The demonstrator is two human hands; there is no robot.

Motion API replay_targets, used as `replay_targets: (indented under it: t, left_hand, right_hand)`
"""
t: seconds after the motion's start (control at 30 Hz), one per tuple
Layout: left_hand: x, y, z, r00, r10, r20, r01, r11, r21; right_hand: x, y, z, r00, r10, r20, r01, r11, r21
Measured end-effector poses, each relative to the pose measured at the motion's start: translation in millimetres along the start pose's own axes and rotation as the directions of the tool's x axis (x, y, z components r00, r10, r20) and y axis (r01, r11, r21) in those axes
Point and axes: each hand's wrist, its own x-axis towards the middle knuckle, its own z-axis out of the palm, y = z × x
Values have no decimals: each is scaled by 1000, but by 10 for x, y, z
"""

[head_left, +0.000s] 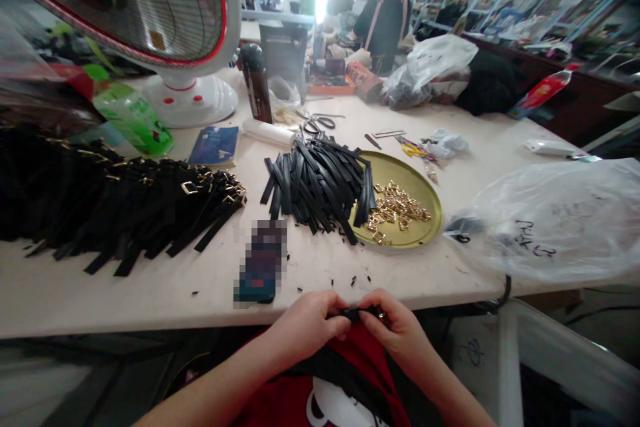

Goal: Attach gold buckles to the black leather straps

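At the bottom centre of the frame I see the left hand (316, 321) and right hand (397, 321) both pinching a black strap (353, 314) between thumb and fingers, by the table (165, 300)'s near edge. Mid-frame, loose strips (320, 180) overlap a gold tray (419, 177) of buckles (400, 207); buckled straps (145, 203) lie heaped middle left.

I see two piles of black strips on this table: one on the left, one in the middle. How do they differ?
The left pile spreads wider, while the middle pile is a smaller heap. The left pile shows gold buckles among its strips; the middle pile's strips show none attached. The middle pile overlaps the round tray, while the left pile lies apart from it. Both hold long, narrow black strips.
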Motion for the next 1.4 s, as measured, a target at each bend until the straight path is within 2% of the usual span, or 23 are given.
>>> replay_targets:
  t: [0.2, 0.37, 0.43, 0.63, 0.73, 0.83, 1.0, 1.07, 1.17, 1.3, 1.4]
  left_hand:
    - [-44, -19, 41, 993, -51, 103, 79, 952, -295]
    - [-47, -41, 82, 997, -37, 63, 58, 924, -377]
    - [-52, -44, 89, 999, -26, 44, 39, 939, -343]
    - [-79, 0, 50, 997, 43, 68, -36, 994, -105]
    - [-90, 42, -1, 997, 26, 69, -26, 1000, -5]
    - [-93, 74, -42, 996, -29, 89, 19, 994, 109]
    - [-31, 88, -2, 998, -50, 37, 39, 964, 262]
    - [15, 75, 36, 1000, -27, 9, 23, 950, 312]
    - [70, 49, 60, 999, 37, -20, -25, 907, 420]
    - [96, 52, 38, 998, 13, 57, -33, 934, 356]
    - [101, 77, 37, 999, 1, 45, -17, 933, 359]
  right_hand:
    - [-52, -43, -21, 993, 77, 93, -79, 997, 15]
    - [-68, -117, -12, 995, -94, 41, 100, 979, -176]
    - [-79, -136, -17, 993, -98, 64, 108, 980, -169]
    - [-127, -59, -31, 989, 69, 127, -80, 993, 84]
    - [-124, -25, -27, 992, 89, 93, -98, 990, 103]
    - [-102, -12, 2, 998, 62, 32, -64, 996, 66]
    - [-80, 25, 65, 996, 10, -87, -13, 999, -30]
    - [-86, 44, 65, 994, 32, -108, -31, 999, 8]
    - [-95, 60, 43, 990, 126, -67, -116, 985, 128]
    - [-76, 61, 41, 985, 150, -90, -137, 981, 135]
    - [-51, 65, 52, 983, 158, -91, -141, 976, 168]
